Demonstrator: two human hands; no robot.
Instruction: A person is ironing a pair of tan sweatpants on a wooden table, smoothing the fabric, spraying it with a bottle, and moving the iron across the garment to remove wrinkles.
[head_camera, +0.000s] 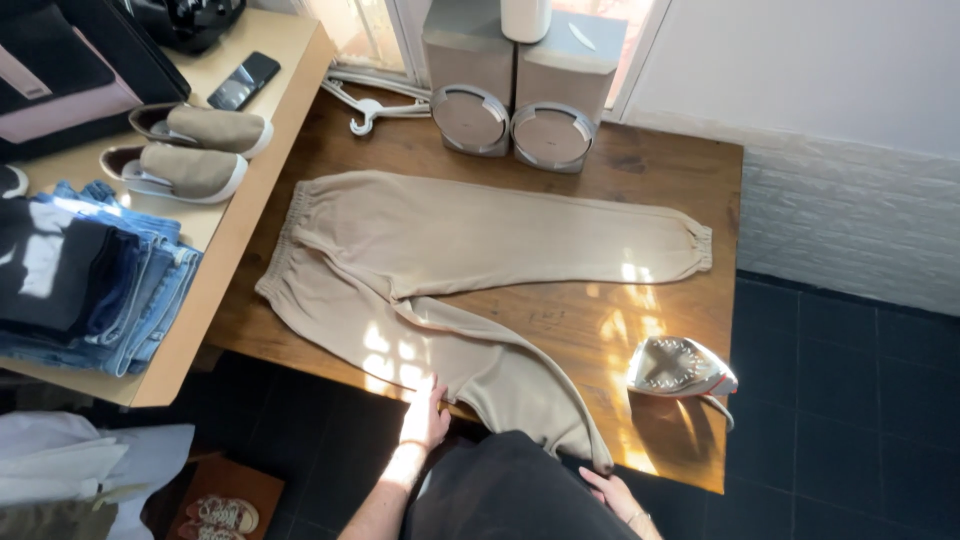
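Touching one beige trousers (440, 270): two hands (428, 410), one iron (678, 368)

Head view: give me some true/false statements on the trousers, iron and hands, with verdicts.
1. The beige trousers lie spread on the wooden table. True.
2. The iron rests on the trousers. False: it sits on bare wood near the table's right front corner, apart from the cloth.
3. The left hand lies on the nearer trouser leg at the table's front edge. True.
4. The right hand holds the iron. False: it is at the cuff end of the nearer leg, away from the iron.
5. A pair of shoes stands on the lighter table to the left. True.
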